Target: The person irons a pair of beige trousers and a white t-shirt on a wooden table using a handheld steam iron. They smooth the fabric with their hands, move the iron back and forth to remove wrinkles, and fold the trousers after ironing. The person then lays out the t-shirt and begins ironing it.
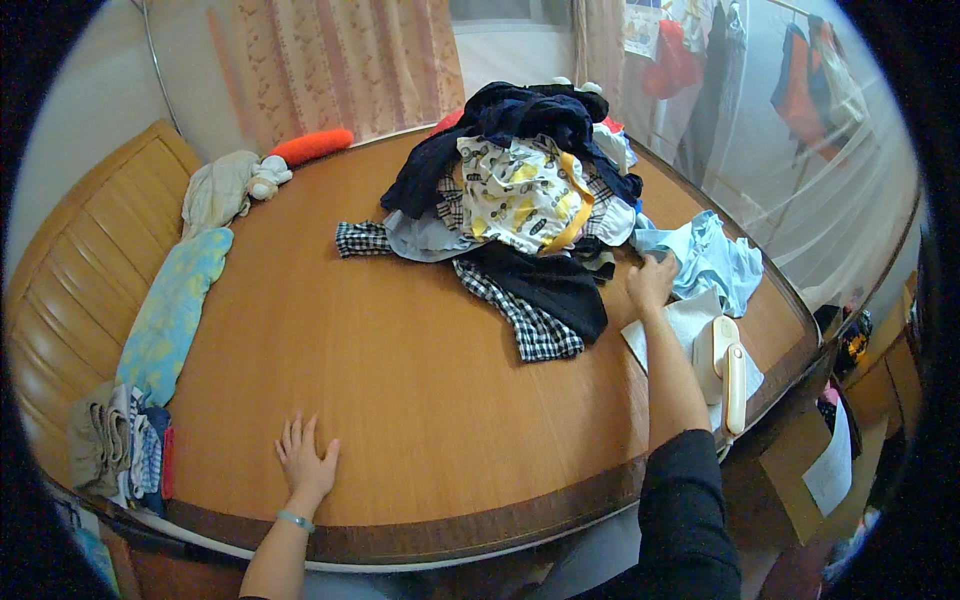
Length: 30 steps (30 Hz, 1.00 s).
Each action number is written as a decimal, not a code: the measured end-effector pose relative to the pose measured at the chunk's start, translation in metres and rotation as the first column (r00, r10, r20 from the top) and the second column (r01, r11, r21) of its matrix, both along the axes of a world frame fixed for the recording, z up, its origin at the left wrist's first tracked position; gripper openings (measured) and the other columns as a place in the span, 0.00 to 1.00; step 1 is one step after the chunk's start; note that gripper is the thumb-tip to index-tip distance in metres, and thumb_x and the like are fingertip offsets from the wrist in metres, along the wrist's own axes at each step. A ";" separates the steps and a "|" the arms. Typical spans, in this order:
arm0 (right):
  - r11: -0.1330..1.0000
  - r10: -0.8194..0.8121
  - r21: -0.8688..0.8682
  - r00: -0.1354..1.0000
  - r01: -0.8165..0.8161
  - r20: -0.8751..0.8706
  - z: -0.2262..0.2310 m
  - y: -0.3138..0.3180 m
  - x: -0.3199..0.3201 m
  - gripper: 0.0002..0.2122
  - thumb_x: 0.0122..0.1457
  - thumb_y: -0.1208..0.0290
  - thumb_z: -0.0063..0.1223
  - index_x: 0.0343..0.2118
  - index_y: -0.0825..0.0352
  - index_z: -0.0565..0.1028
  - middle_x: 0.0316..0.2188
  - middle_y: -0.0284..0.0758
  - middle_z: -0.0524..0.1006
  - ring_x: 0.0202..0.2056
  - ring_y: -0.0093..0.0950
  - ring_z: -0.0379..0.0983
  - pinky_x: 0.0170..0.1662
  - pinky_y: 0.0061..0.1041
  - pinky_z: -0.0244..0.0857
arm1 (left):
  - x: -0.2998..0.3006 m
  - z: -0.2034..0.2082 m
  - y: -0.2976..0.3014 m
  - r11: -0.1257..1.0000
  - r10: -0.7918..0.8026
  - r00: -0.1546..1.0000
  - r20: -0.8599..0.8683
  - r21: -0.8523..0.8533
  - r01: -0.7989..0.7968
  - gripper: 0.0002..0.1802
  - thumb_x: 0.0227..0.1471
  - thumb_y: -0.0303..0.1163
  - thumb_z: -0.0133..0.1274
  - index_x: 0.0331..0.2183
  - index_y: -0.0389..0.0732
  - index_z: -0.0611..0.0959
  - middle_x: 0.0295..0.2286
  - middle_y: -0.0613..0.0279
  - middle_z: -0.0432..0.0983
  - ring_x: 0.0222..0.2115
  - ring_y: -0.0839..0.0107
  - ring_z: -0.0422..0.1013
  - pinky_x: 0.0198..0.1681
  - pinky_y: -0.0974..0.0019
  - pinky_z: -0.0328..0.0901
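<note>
My right hand [652,282] at left edge of light blue garment [712,258], fingers bent; cannot tell whether they grip. Garment plain, pale, crumpled into loose folds, lying on bed [400,390], right of mixed clothes pile [522,195], just beyond white cloth [695,315]. My left hand [307,468] open, fingers spread on bare bed surface, holding nothing.

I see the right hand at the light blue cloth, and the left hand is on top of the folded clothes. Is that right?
Not quite: the left hand isn't on the folded clothes, which sit farther left. The head view shows it over bare brown wood, fingers spread. The right hand is at the light blue cloth, as you said.
</note>
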State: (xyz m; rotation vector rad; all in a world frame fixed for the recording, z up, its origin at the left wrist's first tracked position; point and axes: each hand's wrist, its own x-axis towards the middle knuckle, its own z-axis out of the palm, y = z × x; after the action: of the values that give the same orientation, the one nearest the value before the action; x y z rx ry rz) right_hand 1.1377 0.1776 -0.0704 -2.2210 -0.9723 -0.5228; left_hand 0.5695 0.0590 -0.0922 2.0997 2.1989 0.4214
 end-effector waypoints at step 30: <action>0.319 0.547 0.100 0.269 -0.942 0.793 0.508 -0.147 -0.194 0.10 0.57 0.70 0.39 0.34 0.69 0.71 0.29 0.30 0.71 0.32 0.23 0.66 0.37 0.22 0.61 | 0.051 0.012 -0.017 0.941 -0.185 0.284 0.941 0.086 0.328 0.39 0.43 0.44 0.54 0.53 0.42 0.56 0.52 0.49 0.51 0.49 0.62 0.56 0.52 0.54 0.50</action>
State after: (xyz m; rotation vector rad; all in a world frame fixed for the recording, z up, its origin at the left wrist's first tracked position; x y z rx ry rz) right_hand 0.9434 0.0306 0.4375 -0.6811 -1.8421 -0.9259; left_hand 0.6206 0.0423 -0.0805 1.3989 1.0854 1.0935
